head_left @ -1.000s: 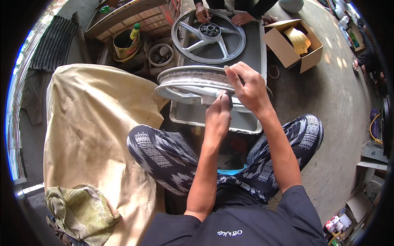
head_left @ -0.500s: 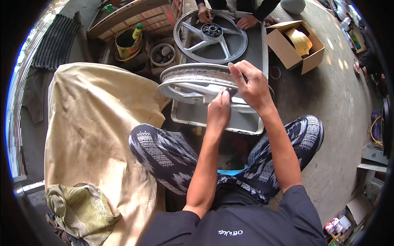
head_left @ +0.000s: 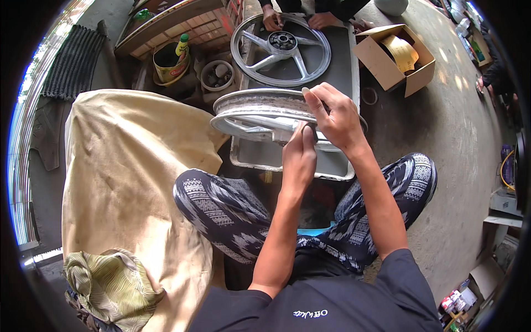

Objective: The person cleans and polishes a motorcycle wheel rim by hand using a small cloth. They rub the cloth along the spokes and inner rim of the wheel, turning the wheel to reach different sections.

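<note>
A silver spoked motorcycle wheel rim [head_left: 260,104] is tilted up on edge over the tray in front of me, its channel whitish and scuffed. My right hand [head_left: 336,117] grips its right side, thumb along the upper edge and fingers curled round. Below and left of that, my left hand [head_left: 299,157] is closed with its thumb at the rim's inner side. A small dark piece [head_left: 313,130] shows at its fingertips; what it is I cannot make out. Farther back, a second silver wheel rim [head_left: 299,62] lies flat, with a co-worker's hands [head_left: 272,20] on it.
The grey tray [head_left: 260,164] has a pale rim. Behind it on the left are a bucket [head_left: 171,74] with a green-capped bottle and a small tub [head_left: 218,86]. An opened cardboard box [head_left: 381,63] stands right. A tan cloth [head_left: 133,166] covers something at my left.
My left hand has shifted slightly right and down along the rim, its wrist turned. The co-worker's right-side hand has moved left along the far wheel rim. My right hand keeps its grip.
</note>
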Motion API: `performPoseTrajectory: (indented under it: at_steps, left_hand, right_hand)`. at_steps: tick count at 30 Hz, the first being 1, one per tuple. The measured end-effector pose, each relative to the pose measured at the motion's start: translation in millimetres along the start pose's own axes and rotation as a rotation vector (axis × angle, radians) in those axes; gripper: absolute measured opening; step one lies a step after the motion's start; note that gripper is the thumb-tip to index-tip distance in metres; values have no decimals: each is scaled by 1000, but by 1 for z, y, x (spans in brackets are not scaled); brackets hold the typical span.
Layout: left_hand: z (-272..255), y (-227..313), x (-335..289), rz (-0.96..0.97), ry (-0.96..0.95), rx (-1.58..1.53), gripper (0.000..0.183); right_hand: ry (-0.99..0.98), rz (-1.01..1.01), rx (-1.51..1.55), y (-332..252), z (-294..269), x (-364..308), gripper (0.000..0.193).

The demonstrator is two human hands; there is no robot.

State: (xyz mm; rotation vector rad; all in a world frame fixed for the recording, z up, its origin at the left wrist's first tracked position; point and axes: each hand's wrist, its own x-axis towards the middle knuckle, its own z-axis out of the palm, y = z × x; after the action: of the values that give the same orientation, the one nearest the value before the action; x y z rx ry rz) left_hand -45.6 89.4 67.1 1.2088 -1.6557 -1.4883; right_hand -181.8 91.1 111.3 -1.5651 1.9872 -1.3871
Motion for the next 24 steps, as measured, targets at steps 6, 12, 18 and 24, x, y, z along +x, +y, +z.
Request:
performPoseTrajectory:
  at_steps: [6,12,18,24]
  left_hand:
    - [-4,28,-5,-97,-121,-76,39]
    - [-6,-14,7,91,2,134,38]
    - [1,19,-8,-66,-77,-17,37]
    - [-6,43,-4,-101,-196,-11,45]
  right_hand:
    - [-4,16,-20,4,-6,-1,39]
    - [-6,23,23,-6,1,4,38]
    - [-2,13,-21,3,-5,0,37]
    - [-8,24,-21,7,-10,1,37]
